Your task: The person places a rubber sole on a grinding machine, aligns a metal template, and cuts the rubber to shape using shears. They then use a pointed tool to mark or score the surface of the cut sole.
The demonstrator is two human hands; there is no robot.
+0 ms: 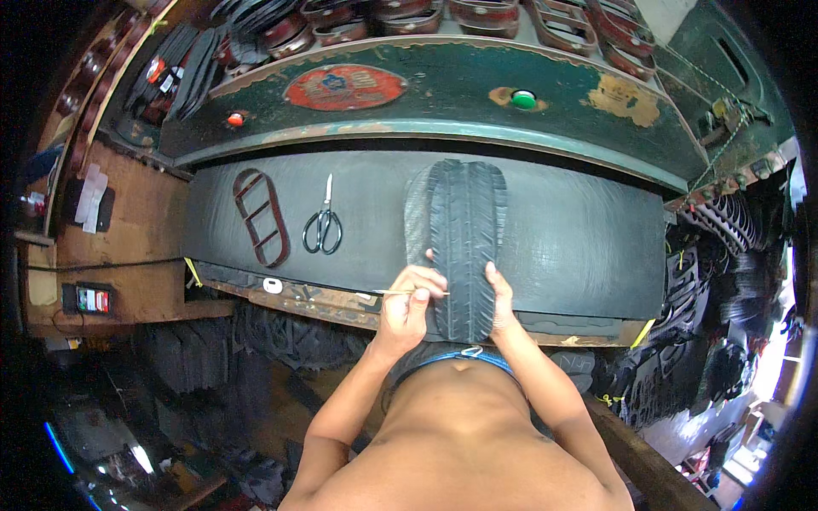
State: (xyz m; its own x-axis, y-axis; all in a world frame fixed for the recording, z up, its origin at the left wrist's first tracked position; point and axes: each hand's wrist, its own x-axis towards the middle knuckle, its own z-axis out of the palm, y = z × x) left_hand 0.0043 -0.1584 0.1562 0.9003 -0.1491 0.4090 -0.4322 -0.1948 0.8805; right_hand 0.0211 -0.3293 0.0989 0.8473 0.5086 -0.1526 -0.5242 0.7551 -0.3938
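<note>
Rubber strip [465,230], black, grooved, at twelve o'clock; right hand [501,296] grips its edge, left hand [407,307] pinches a thin stick [387,292]; smooth dark table [579,230], scuffed green panel [456,94] beyond.

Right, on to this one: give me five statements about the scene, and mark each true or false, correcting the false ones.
1. The right hand grips the edge of the treaded black rubber piece. True.
2. The scissors lie between the oblong frame and the rubber piece. True.
3. The thin stick is in the right hand. False: the left hand holds the thin stick.
4. The scissors' blades point toward the person. False: they point away, with the handles nearer the person.
5. The green round fitting is to the right of the red oval emblem. True.
</note>
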